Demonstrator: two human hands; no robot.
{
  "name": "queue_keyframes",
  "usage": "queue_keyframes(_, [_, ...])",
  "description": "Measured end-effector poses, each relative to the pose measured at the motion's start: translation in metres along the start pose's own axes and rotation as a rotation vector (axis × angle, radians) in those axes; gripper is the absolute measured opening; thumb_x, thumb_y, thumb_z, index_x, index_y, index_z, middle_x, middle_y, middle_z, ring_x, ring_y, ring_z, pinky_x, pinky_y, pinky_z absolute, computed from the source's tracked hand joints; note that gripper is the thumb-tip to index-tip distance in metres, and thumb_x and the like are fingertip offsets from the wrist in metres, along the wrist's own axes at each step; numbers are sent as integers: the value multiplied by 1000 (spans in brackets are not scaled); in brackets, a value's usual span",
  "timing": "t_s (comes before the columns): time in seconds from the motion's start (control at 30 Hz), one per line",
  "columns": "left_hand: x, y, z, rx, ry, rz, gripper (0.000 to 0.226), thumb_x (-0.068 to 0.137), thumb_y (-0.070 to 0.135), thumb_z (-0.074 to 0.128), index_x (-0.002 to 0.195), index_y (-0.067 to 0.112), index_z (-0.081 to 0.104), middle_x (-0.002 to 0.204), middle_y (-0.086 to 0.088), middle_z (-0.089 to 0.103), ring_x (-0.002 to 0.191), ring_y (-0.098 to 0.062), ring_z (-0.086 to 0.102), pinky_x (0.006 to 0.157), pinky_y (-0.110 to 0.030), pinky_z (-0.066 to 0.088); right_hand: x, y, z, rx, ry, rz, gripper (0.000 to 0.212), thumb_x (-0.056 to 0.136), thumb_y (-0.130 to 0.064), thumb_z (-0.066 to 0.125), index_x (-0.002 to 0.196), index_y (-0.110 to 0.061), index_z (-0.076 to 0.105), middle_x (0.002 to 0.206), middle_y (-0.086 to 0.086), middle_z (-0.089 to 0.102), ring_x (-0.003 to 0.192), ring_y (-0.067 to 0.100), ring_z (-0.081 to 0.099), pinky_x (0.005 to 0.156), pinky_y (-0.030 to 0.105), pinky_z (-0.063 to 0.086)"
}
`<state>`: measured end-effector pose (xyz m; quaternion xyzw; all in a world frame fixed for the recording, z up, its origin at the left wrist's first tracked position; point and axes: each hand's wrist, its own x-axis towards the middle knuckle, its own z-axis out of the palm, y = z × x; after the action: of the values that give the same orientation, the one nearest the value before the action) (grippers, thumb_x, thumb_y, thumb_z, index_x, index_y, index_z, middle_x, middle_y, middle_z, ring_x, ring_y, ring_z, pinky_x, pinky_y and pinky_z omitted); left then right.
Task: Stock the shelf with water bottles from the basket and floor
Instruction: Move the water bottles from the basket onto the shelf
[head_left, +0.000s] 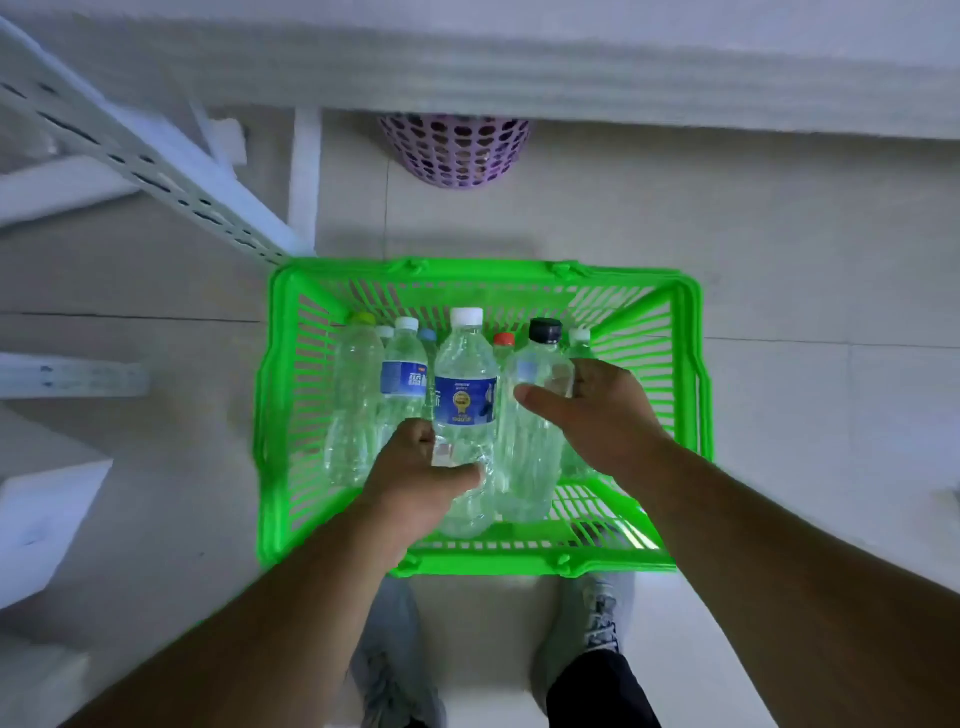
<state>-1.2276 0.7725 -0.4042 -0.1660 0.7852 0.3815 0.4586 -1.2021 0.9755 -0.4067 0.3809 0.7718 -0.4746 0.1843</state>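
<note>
Down on the tiled floor, the slatted green plastic basket (483, 410) holds about eight clear plastic water bottles, so most stocking remains. Her left hand (415, 480) clamps the white-capped, blue-labelled bottle (465, 410); her right hand (597, 415) wraps the black-capped bottle (540, 410). Far behind stands a perforated purple bin (454, 150), beneath the white shelf (519, 67).

Pale tiled floor (779, 218), purple hamper (454, 150).

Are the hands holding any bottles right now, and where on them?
Left hand grips the white-capped bottle low on its body, below the blue label. Right hand grips the black-capped bottle around its upper body. Both stand in the green basket.
</note>
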Motion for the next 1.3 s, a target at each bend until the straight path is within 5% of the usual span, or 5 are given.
queue_keyframes(0.37, [-289, 157, -149, -90, 9, 366, 39, 75, 2, 80, 108, 15, 64, 90, 10, 73, 71, 17, 61, 63, 1, 41, -242, -236, -168, 100, 104, -264, 25, 78, -36, 83, 79, -17, 67, 62, -15, 64, 53, -4, 52, 53, 12, 39])
queue_keyframes(0.5, [-408, 197, -193, -86, 33, 487, 43, 75, 4, 82, 111, 20, 63, 99, 8, 73, 78, 11, 65, 70, -4, 46, -346, -308, -228, 106, 156, -368, 19, 79, -32, 83, 93, -24, 73, 78, -16, 74, 70, -8, 66, 62, 10, 45])
queue_keyframes(0.63, [-503, 223, -218, -107, 67, 606, 47, 73, 4, 82, 111, 22, 63, 103, 6, 75, 94, -5, 69, 86, -26, 53, -434, -363, -276, 98, 221, -466, 48, 73, -51, 81, 103, -15, 70, 87, 4, 74, 80, 16, 71, 75, 39, 58])
queue_keyframes(0.83, [-608, 241, -219, -156, 156, 724, 46, 72, 4, 83, 106, 24, 60, 99, 5, 75, 90, -6, 70, 75, -19, 52, -532, -406, -332, 130, 267, -642, 20, 77, -37, 83, 89, -25, 72, 78, -10, 75, 72, 6, 69, 66, 24, 52])
queue_keyframes(1.3, [-698, 254, -197, -245, 336, 775, 38, 70, 9, 82, 102, 26, 69, 91, 8, 77, 84, -6, 72, 79, -27, 55, -606, -423, -373, 183, 239, -744, 47, 65, -54, 80, 100, -25, 72, 89, -10, 76, 77, 6, 72, 75, 34, 59])
